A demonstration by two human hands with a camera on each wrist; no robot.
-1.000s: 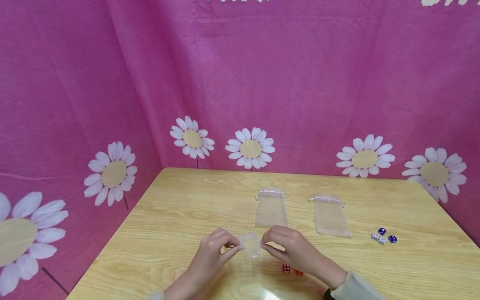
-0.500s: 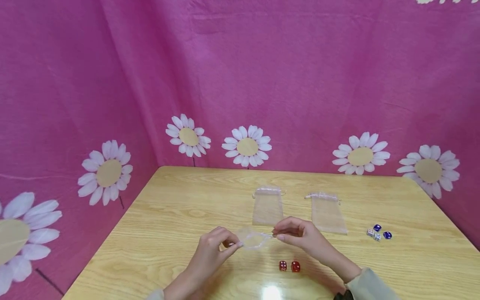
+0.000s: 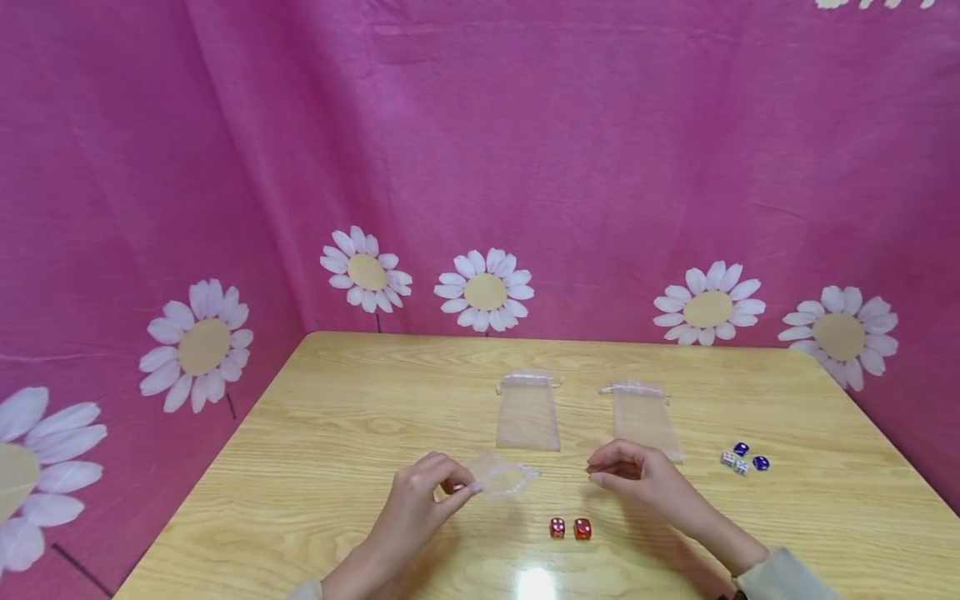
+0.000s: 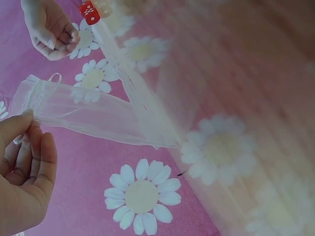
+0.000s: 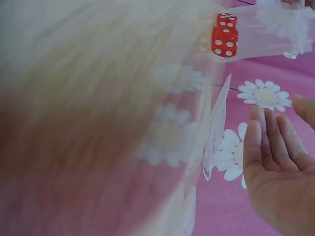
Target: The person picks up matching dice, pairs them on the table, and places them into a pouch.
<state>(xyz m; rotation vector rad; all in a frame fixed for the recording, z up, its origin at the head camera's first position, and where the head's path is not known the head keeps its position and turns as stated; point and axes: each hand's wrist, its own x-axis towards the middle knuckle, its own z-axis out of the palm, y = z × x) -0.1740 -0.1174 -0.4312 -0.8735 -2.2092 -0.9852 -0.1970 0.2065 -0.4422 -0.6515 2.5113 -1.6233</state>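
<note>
My left hand (image 3: 423, 500) pinches a sheer white drawstring pouch (image 3: 502, 477) by one side of its mouth, between thumb and index finger. In the left wrist view that pouch (image 4: 93, 108) hangs down from the fingertips, its mouth gathered at the top. To its right, my right hand (image 3: 645, 483) is apart from the pouch, fingers loosely bent with nothing between them; the right wrist view shows its palm (image 5: 280, 182) bare. Two red dice, a left one (image 3: 557, 527) and a right one (image 3: 582, 529), lie on the table between the hands, nearer the front.
Two more sheer pouches lie flat farther back, one in the middle (image 3: 528, 412) and one to the right (image 3: 647, 421), partly behind the right hand. Several blue and white dice (image 3: 741, 467) sit together at the right. A pink flowered curtain (image 3: 585, 167) borders the wooden table (image 3: 360, 400).
My right hand has let go of the pouch's mouth and drawn away to the right, uncovering the red dice. The left hand keeps its pinch. The head view has shifted slightly right.
</note>
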